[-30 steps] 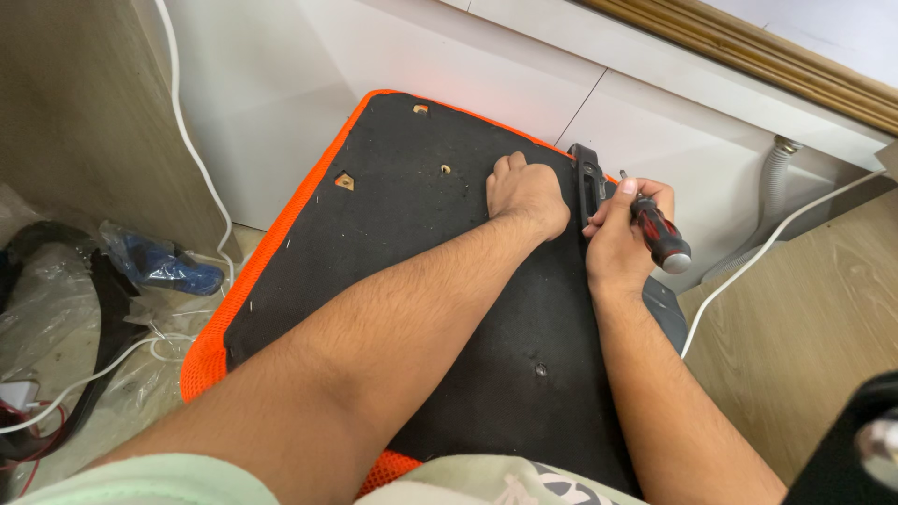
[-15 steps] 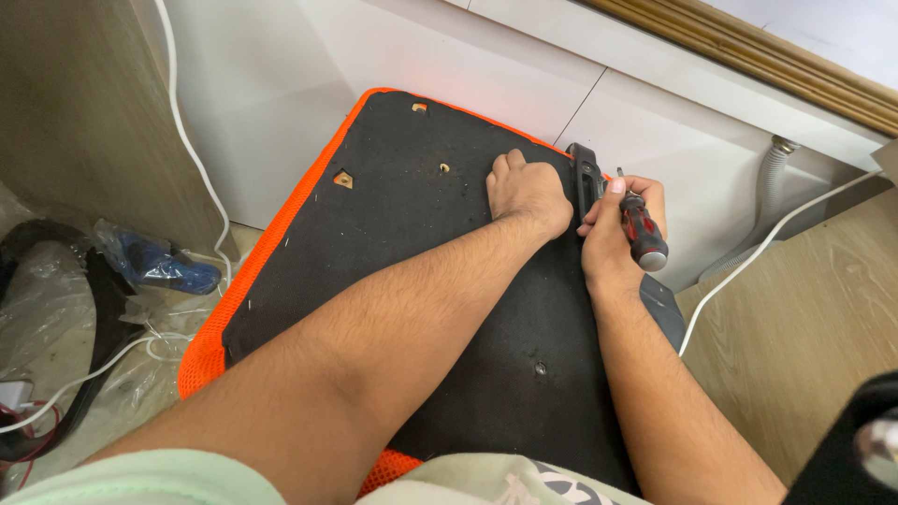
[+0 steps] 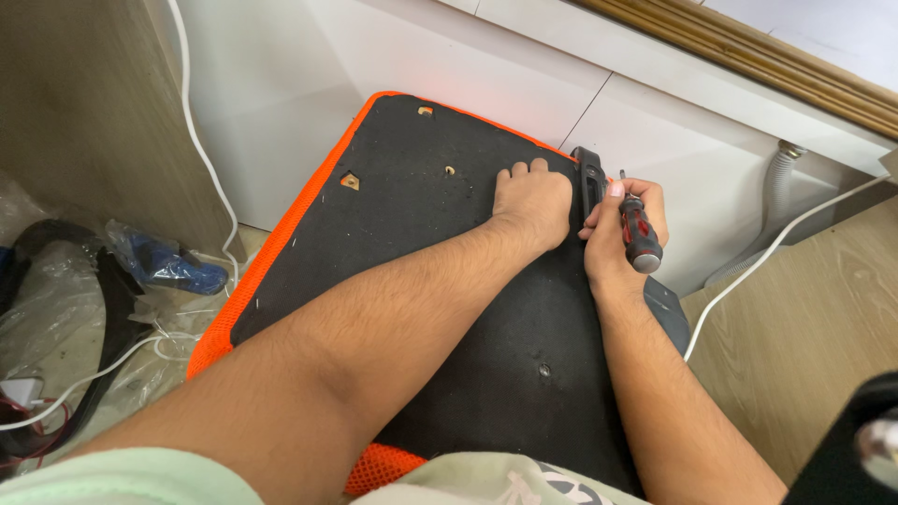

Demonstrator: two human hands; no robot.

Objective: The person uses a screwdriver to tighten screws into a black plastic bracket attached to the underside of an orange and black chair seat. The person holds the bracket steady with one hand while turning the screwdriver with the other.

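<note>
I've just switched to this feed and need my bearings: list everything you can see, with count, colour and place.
Seat panel: one, black with orange mesh edge, centre.
Bracket: one, black, panel's far right edge.
Screwdriver: one, red and black handle, in the right hand.
Cables: two, white, left and right.
Hose: one, grey, right by the wall.
Plastic bags: clear, floor at left.
Left hand: pressed on the panel beside the bracket.
Right hand: gripping the screwdriver.

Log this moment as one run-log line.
left hand: pressed on black seat underside | right hand: grips red-black screwdriver beside black bracket | orange mesh edge
</note>
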